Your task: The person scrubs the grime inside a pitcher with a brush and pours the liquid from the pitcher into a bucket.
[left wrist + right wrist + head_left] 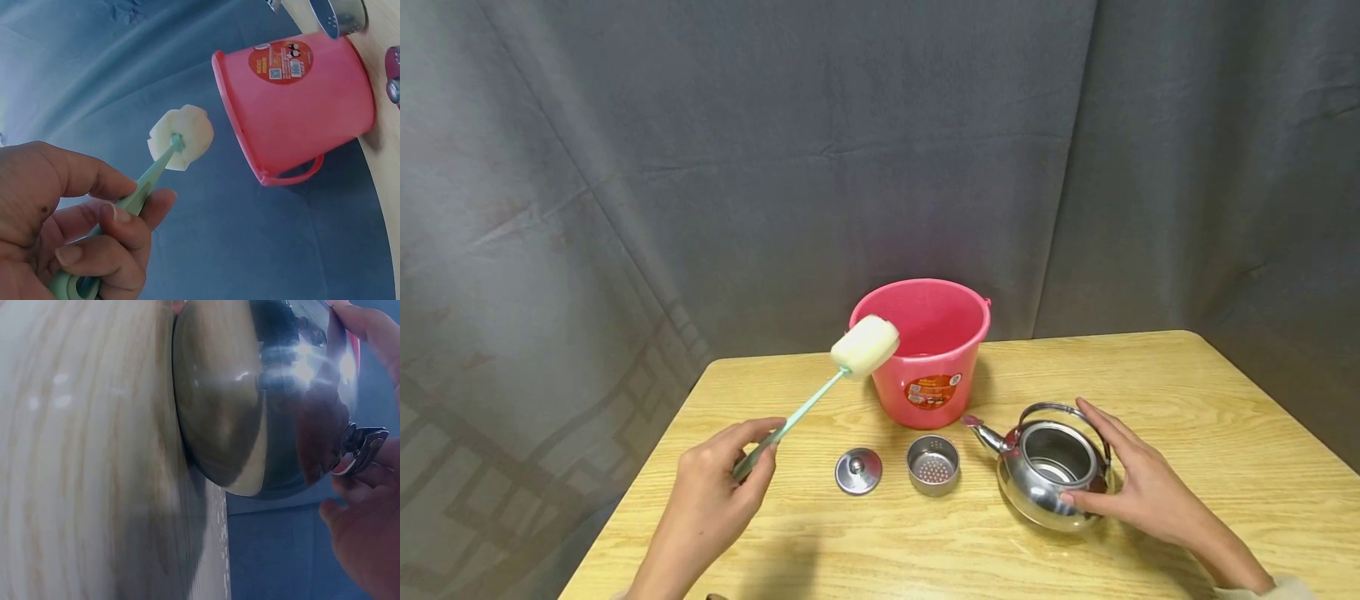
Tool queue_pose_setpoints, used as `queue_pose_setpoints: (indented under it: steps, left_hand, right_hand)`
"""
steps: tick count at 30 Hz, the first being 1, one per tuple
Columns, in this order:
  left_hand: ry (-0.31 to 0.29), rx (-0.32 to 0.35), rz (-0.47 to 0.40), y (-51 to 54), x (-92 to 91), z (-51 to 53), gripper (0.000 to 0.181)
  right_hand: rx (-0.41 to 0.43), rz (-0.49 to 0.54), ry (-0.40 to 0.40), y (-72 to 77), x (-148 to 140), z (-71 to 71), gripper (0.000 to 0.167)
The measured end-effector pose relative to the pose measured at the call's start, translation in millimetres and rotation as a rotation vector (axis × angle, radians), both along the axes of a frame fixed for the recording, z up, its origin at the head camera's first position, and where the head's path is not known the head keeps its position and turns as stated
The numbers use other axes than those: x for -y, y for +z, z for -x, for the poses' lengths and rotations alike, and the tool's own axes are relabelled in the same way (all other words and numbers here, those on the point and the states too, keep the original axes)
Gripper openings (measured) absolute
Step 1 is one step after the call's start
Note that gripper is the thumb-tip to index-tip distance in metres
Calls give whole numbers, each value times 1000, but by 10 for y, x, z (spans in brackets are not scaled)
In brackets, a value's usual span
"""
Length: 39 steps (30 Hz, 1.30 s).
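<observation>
Nearest the head camera, the left hand [718, 471] gripped a sponge brush [865, 346] by its green handle, its head overlapping the pink bucket [925, 387] in view. The right hand [1150, 492] held a steel kettle [1045, 500] at the bench [1150, 383], with a strainer [933, 467] and lid [858, 472] to its left. From the left wrist, fingers [128, 234] curled round the handle (the sponge pointed away). From the right wrist, the hand clasped the kettle's shiny side.

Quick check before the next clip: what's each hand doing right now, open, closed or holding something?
Left hand: closed, holding the sponge brush by its handle.
Right hand: holding the kettle, thumb against its body.
</observation>
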<state>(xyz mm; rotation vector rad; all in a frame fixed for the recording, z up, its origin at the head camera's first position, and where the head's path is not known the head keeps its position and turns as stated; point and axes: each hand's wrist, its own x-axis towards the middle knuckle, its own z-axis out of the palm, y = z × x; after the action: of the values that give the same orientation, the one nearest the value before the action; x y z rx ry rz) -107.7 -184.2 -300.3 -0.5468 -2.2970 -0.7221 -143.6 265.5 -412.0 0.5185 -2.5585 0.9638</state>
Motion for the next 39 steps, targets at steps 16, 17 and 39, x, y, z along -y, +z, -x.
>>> queue_pose_setpoints:
  steps: [16, 17, 39]
  left_hand:
    - [-125, 75, -9, 23, -222, 56, 29]
    - [-135, 71, -5, 27, -235, 63, 30]
    - [-317, 100, 91, 61, -510, 157, 25]
  right_hand:
    - [12, -10, 1, -7, -14, -14, 112]
    - [13, -10, 0, -5, -14, -15, 112]
    - [25, 1, 6, 4, -18, -11, 112]
